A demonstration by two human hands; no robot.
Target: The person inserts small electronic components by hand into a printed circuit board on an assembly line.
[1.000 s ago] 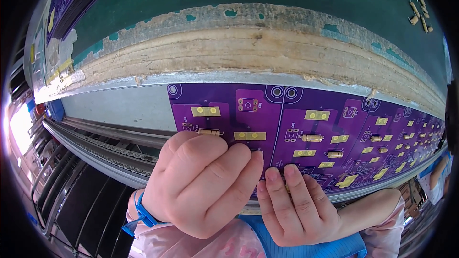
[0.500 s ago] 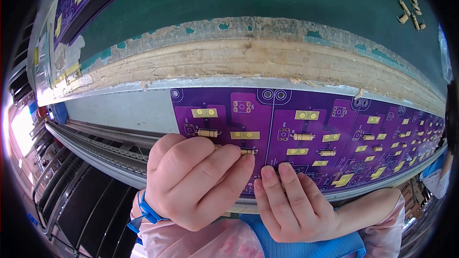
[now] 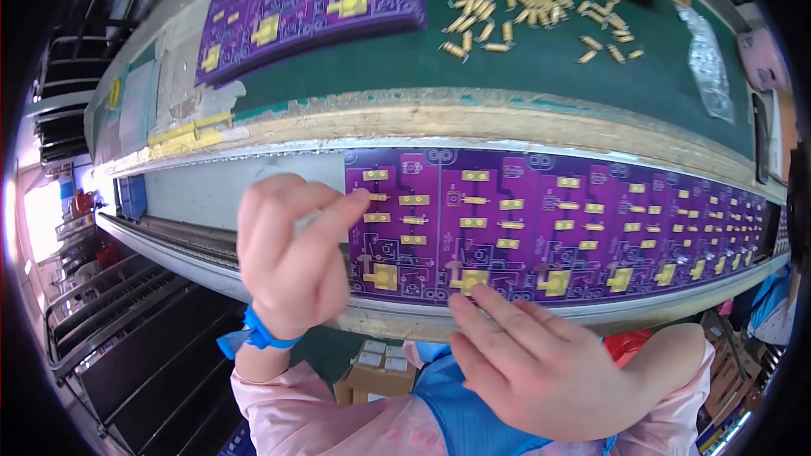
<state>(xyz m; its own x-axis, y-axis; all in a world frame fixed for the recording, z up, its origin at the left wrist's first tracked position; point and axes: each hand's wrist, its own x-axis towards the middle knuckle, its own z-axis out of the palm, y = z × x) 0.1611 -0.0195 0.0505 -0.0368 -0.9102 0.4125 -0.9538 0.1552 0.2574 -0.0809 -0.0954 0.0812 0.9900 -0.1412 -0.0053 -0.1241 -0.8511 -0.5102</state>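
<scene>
A long row of joined purple circuit boards (image 3: 524, 241) lies along the rail in front of me, with yellow pads and tan banded resistors on it. My left hand (image 3: 296, 245) is over the left end, partly smeared. One finger reaches to the board beside a resistor (image 3: 378, 198); a gap shows between the digits, and I see nothing held. Another resistor (image 3: 414, 220) sits lower on the same board. My right hand (image 3: 541, 355) is open, its fingers stretched out, with the fingertips at the near edge by a yellow pad (image 3: 473, 282).
Beyond the wooden ledge (image 3: 439, 122), loose resistors (image 3: 477, 8) are scattered on the green tabletop (image 3: 372, 67). A stack of purple boards (image 3: 312, 4) stands at far left, a clear plastic bag (image 3: 708, 67) at far right. Below, a cardboard box (image 3: 380, 380) holds small white items.
The view has pulled back and shows more of the table. My left hand has left the lower resistor it was pinching, and its fingers have parted. My right hand stays at the near edge.
</scene>
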